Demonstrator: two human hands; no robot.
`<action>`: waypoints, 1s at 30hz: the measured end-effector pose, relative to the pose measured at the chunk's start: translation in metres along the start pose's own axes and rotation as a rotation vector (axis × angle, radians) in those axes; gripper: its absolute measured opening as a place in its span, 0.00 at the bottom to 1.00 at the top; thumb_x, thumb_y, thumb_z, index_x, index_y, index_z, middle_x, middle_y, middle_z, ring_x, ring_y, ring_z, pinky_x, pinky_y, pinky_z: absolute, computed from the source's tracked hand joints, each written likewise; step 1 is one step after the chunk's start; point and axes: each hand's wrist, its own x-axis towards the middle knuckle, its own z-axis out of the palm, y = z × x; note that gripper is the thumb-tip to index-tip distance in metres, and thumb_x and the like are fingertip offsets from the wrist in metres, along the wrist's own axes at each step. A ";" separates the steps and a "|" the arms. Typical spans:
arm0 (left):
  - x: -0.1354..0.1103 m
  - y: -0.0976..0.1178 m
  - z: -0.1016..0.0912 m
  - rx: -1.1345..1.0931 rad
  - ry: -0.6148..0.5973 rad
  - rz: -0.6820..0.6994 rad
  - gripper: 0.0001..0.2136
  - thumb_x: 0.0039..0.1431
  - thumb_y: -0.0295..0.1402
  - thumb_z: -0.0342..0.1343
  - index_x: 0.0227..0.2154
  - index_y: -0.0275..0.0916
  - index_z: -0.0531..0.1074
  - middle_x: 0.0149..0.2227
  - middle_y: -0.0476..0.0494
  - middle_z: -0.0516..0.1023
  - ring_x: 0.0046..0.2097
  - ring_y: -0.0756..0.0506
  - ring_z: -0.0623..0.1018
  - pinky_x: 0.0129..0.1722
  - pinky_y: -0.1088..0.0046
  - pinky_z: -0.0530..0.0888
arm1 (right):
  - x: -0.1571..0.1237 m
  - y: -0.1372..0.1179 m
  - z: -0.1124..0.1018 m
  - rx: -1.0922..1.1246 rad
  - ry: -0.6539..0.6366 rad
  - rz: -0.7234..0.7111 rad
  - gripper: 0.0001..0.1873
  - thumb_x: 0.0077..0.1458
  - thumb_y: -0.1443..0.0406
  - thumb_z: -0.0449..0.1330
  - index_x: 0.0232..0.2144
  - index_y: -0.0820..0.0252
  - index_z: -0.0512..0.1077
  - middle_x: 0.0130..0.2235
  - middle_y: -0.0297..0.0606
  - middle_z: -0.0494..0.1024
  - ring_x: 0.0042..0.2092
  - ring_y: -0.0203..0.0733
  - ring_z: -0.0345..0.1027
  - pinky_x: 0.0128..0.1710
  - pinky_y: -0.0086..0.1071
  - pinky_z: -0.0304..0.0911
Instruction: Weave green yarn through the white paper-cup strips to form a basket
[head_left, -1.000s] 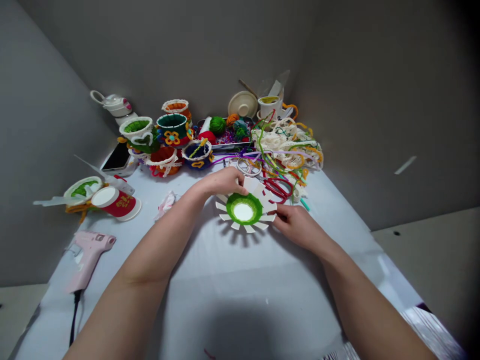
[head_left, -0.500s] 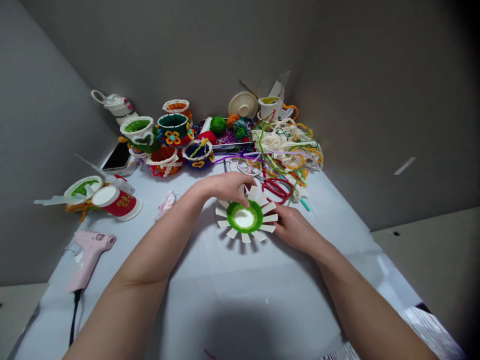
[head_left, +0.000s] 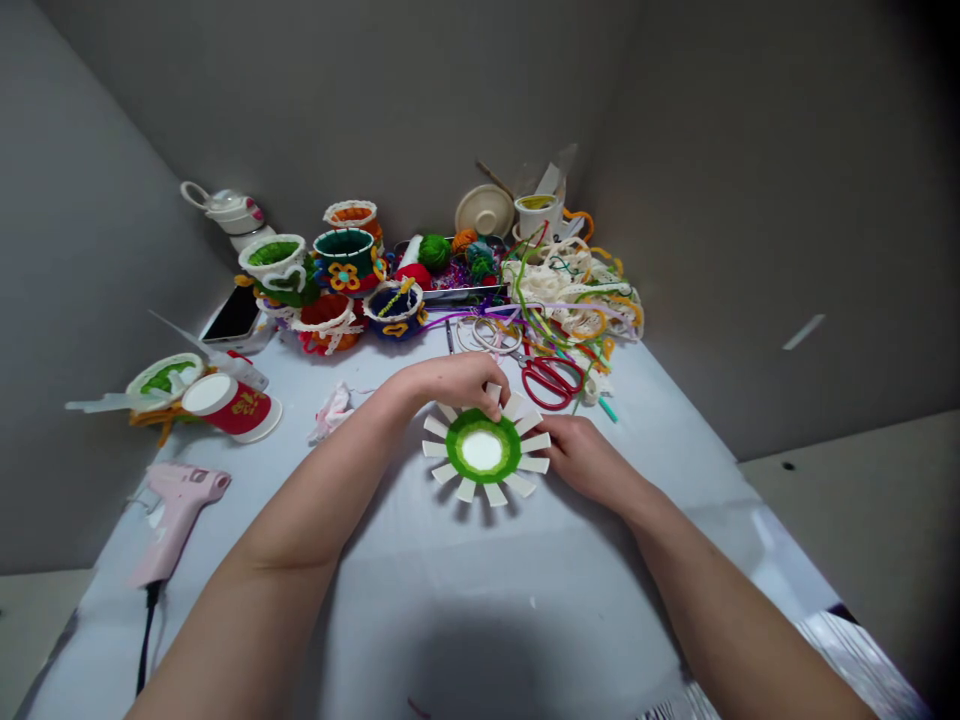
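A white paper cup base cut into splayed strips, with green yarn woven in a ring round its white middle [head_left: 483, 452], lies on the pale table [head_left: 480, 600]. My left hand [head_left: 450, 382] rests at its far edge, fingers curled and pinching one strip. My right hand [head_left: 581, 455] is at its right side, fingers closed on the right-hand strips.
Red-handled scissors [head_left: 553, 381] lie just beyond the piece, beside a heap of pipe cleaners and lace [head_left: 577, 295]. Several decorated yarn cups [head_left: 334, 285] stand at the back left. A red cup [head_left: 232, 405] lies on its side and a pink glue gun [head_left: 176, 505] sits left.
Both hands have drawn the woven piece a little toward me and to the left, and it has turned slightly. The left fingers have shifted onto a far strip.
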 end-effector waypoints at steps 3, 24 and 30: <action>0.001 -0.003 0.000 -0.025 0.043 -0.024 0.08 0.49 0.34 0.59 0.31 0.36 0.78 0.30 0.48 0.79 0.32 0.51 0.74 0.32 0.79 0.64 | -0.001 0.000 -0.001 -0.007 0.017 0.023 0.12 0.55 0.71 0.49 0.33 0.60 0.73 0.32 0.37 0.79 0.34 0.39 0.71 0.34 0.27 0.59; -0.002 -0.004 -0.003 0.094 0.149 -0.182 0.11 0.48 0.37 0.56 0.32 0.37 0.77 0.27 0.48 0.76 0.29 0.51 0.71 0.29 0.77 0.62 | -0.008 -0.013 -0.020 0.110 0.348 -0.013 0.08 0.58 0.62 0.56 0.30 0.60 0.71 0.29 0.35 0.74 0.31 0.36 0.65 0.32 0.28 0.60; -0.005 -0.011 -0.011 0.085 0.196 -0.200 0.12 0.48 0.39 0.56 0.32 0.38 0.77 0.28 0.49 0.76 0.30 0.50 0.71 0.29 0.76 0.61 | -0.005 -0.008 -0.020 0.154 0.401 0.104 0.11 0.58 0.59 0.55 0.29 0.60 0.70 0.25 0.32 0.69 0.26 0.33 0.59 0.25 0.27 0.56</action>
